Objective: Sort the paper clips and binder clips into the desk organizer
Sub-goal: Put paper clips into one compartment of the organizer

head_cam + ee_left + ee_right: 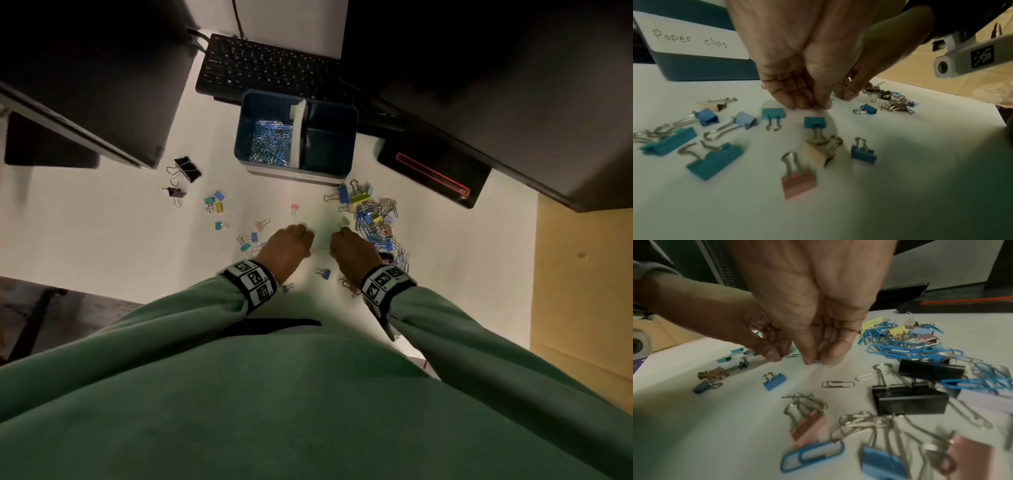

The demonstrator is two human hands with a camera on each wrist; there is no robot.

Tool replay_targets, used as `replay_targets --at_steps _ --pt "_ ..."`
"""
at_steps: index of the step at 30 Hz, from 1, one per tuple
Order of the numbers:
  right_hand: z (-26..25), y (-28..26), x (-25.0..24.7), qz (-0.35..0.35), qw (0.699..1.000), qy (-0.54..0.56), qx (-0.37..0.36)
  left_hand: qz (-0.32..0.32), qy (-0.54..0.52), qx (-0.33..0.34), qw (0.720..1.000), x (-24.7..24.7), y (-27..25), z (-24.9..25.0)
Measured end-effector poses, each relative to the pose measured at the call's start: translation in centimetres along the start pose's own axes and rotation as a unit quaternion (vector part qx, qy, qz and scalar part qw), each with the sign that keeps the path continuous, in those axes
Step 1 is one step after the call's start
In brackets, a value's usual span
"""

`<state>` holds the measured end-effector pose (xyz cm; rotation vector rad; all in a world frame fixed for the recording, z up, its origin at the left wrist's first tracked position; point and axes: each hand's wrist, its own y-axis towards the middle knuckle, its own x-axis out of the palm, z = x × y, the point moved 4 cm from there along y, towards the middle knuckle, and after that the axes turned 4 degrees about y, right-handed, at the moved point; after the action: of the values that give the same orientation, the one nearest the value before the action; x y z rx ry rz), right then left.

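Paper clips (pixel 838 384) lie just beside the right hand (pixel 818 308), whose fingertips (pixel 807 360) pinch one; left hand (pixel 797 53) pinches another.

Head looks down; wrist views close, sharing desk (pixel 102 240).

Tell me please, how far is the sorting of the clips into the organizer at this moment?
Roughly halfway, as a guess. Done: the organizer's left compartment holds many paper clips; the right one looks empty. In hand: the left hand and right hand each pinch a small silver paper clip at the table. Left: the mixed pile on the right and the scattered binder clips on the left.
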<state>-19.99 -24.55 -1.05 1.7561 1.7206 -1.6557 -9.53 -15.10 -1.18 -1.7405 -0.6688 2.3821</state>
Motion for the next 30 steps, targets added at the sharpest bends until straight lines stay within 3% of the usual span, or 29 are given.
replay_targets --at_steps 6,12,19,22,24,26,28,30 --pt "-0.2 0.1 -1.1 -0.022 0.999 0.007 -0.026 0.052 0.055 0.061 0.995 0.1 -0.5 -0.5" --pt "-2.0 0.7 -0.6 -0.011 0.998 0.037 -0.055 0.072 0.044 0.049 0.995 0.2 -0.6 -0.7" --pt "-3.3 0.8 -0.4 -0.041 0.993 -0.102 -0.046 0.056 0.046 0.043 0.996 0.4 -0.4 -0.8" --pt "-2.6 1.1 -1.0 -0.043 0.999 -0.01 -0.027 0.06 0.016 0.033 0.997 -1.0 -0.8 -1.0" --pt "-2.5 1.4 -2.8 -0.025 0.992 0.123 -0.017 0.105 -0.067 -0.016 0.992 -3.4 -0.9 -2.1" --pt "-3.0 2.1 -6.2 0.032 0.963 0.268 0.01 0.175 -0.149 -0.082 0.97 -7.0 -0.8 -3.9" --pt "-4.8 3.7 -10.8 0.122 0.95 0.287 -0.003 0.242 -0.207 -0.13 0.939 -10.9 0.0 -6.3" --pt "-6.9 6.4 -14.0 0.178 0.955 0.234 -0.025 0.271 -0.209 -0.162 0.926 -14.1 1.5 -8.6"
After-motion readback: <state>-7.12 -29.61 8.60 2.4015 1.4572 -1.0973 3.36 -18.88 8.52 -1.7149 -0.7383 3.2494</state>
